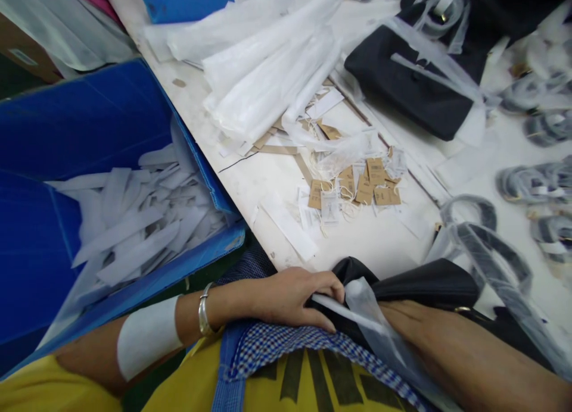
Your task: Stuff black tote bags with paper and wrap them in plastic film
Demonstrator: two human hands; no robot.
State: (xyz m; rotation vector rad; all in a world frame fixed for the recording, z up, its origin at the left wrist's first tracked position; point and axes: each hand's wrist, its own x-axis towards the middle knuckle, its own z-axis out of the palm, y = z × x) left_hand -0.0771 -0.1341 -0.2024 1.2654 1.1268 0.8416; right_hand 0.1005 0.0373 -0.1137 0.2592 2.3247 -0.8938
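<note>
At the table's front edge, a black bag (424,284) lies close against my body. My left hand (297,296) is closed on the bag's near edge, where a translucent white plastic strip (346,309) runs between thumb and fingers. My right hand (395,317) reaches in at the bag, its fingers hidden behind the plastic and the black material. Beside the bag on the right is a plastic-wrapped black strap (491,251).
Brown and white tags (364,189) with strings lie mid-table (268,186), below white plastic sheets (272,66). Another black bag (406,78) is at the back right, near wrapped coils (536,183). A blue bin (84,120) with white pieces stands left.
</note>
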